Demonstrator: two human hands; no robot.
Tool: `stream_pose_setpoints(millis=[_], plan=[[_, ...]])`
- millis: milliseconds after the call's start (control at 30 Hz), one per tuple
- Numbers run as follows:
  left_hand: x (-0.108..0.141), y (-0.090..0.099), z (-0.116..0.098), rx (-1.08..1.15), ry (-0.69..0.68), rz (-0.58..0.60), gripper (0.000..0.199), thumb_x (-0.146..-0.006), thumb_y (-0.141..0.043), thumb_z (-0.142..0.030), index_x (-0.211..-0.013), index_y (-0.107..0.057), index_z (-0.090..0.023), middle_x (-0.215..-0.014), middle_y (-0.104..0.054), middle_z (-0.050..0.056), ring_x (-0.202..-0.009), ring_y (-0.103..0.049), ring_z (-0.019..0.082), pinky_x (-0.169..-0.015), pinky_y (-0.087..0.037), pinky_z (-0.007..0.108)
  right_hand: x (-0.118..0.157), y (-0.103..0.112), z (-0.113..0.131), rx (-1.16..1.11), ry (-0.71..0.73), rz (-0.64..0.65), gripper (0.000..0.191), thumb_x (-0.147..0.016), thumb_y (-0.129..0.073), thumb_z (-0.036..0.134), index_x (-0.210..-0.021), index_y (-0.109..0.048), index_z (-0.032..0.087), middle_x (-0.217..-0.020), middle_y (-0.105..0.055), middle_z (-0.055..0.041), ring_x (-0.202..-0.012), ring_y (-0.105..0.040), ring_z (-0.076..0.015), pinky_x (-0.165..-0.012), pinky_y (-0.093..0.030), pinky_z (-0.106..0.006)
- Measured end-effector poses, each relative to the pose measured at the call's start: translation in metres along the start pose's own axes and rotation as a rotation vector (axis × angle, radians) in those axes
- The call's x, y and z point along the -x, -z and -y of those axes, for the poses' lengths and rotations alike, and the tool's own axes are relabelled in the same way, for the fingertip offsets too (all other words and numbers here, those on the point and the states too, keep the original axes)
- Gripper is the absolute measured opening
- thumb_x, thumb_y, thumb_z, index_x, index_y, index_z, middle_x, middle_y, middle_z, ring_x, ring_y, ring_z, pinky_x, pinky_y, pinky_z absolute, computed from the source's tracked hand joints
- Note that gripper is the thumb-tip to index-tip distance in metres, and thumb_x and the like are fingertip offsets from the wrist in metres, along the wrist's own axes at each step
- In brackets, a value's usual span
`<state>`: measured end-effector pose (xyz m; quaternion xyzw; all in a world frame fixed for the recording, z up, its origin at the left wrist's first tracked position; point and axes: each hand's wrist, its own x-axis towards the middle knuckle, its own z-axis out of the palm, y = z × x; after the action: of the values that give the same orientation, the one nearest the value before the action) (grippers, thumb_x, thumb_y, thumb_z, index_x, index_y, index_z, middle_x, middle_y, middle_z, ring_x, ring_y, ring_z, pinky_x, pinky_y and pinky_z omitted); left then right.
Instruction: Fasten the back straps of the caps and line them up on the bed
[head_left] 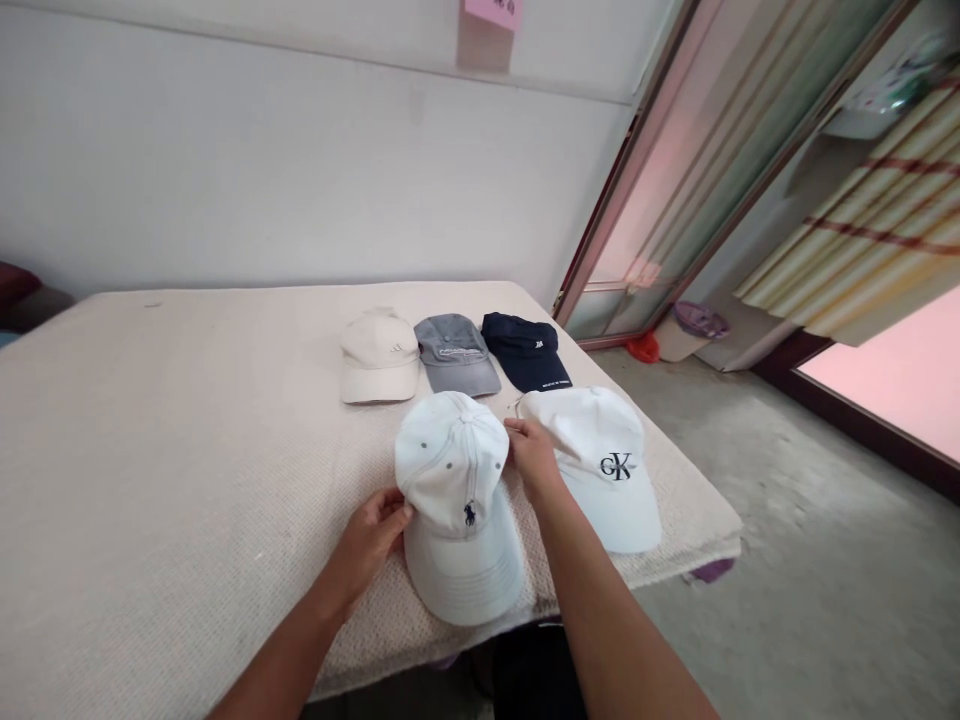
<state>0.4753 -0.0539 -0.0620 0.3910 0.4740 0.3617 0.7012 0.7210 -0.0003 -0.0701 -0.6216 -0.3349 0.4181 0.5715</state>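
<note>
A pale baseball cap (439, 490) with a small dark horse-and-rider logo lies at the near edge of the bed, its brim toward me. My left hand (375, 530) pinches its left rim, thumb on top. At the cap's right side, my right hand (532, 455) has its fingers closed on the edge, with the fingertips partly hidden. Right beside that hand sits a white cap (585, 430) with a black "CK" logo. Farther back, a beige cap (379, 360), a grey cap (455, 355) and a navy cap (525, 352) stand in a row, brims facing me.
The caps rest on a bed with a cream woven cover (187, 480), backed by a white wall (300, 170). Right of the bed are the concrete floor (772, 460), a lined waste bin (686, 330), a red item (643, 347) and a striped curtain (862, 250).
</note>
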Motion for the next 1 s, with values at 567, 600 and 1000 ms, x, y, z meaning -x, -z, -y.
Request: stream_pose_setpoints(millis=[567,600,1000], plan=[[0.017,0.026,-0.01,0.019,-0.123,-0.195,0.015,-0.074,-0.062,-0.032,-0.075,-0.065,-0.017,-0.072,-0.066,0.002,-0.071,-0.061,0.019,-0.067,-0.047,0.03,0.141,-0.116,0.017,0.46,0.646,0.495,0.019,-0.078,-0.045,0.005,-0.084,-0.058,0.017,-0.081,-0.062,-0.0036,-0.076,-0.056,-0.0148,-0.069,-0.043,-0.025],[0.016,0.031,-0.008,0.085,-0.092,-0.194,0.015,-0.074,-0.062,-0.032,-0.074,-0.064,-0.017,-0.071,-0.066,0.002,-0.07,-0.061,0.018,-0.066,-0.047,0.029,0.136,-0.12,0.012,0.521,0.585,0.525,0.017,-0.078,-0.046,0.005,-0.08,-0.058,0.017,-0.078,-0.063,-0.0031,-0.073,-0.056,-0.0141,-0.067,-0.041,-0.024],[0.04,0.058,-0.033,-0.216,-0.219,-0.294,0.064,-0.08,-0.056,-0.035,-0.137,-0.037,-0.014,-0.056,-0.055,-0.006,-0.047,-0.046,0.011,-0.047,-0.039,0.023,0.098,-0.128,-0.002,0.64,0.294,0.504,0.047,-0.075,-0.05,0.007,-0.121,-0.052,0.013,-0.063,-0.054,0.0032,-0.06,-0.054,-0.0127,-0.06,-0.041,-0.024]])
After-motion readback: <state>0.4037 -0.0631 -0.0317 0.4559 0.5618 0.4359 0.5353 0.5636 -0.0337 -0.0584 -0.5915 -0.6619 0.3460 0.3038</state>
